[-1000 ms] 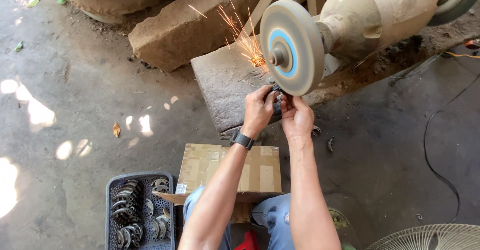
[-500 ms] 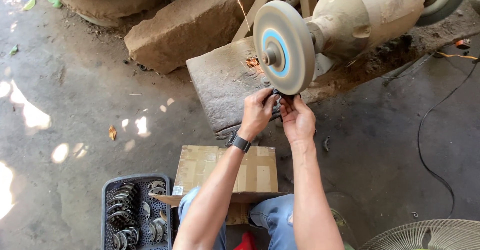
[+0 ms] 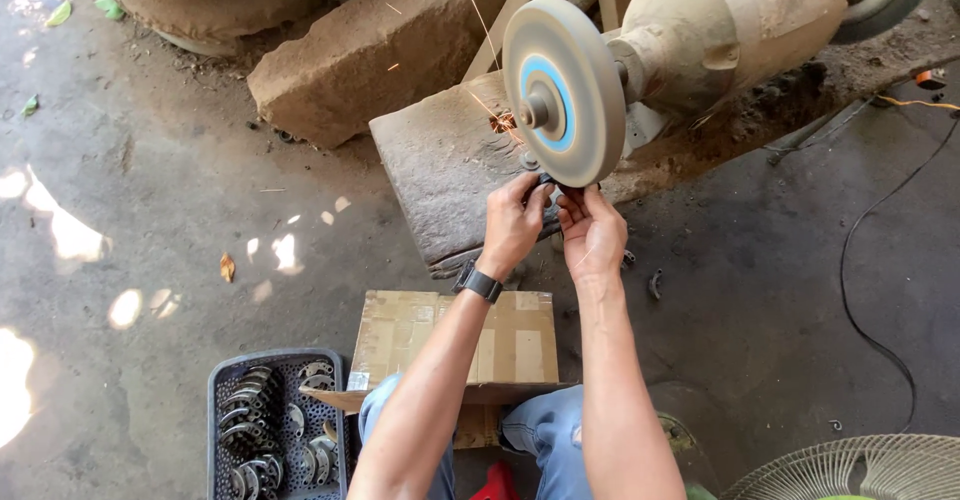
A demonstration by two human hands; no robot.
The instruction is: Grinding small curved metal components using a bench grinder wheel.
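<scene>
Hands (image 3: 553, 228) raised, pinching metal part (image 3: 547, 182) against wheel (image 3: 562, 90)

A brown cardboard box (image 3: 455, 345) sat on the floor by the person's knees. It was flat on top, with shiny tape across it.

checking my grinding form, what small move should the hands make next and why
Probably keep the small metal piece steady against the lower rim of the grinding wheel. Left hand and right hand both pinch it there, and sparks show it is cutting.
</scene>
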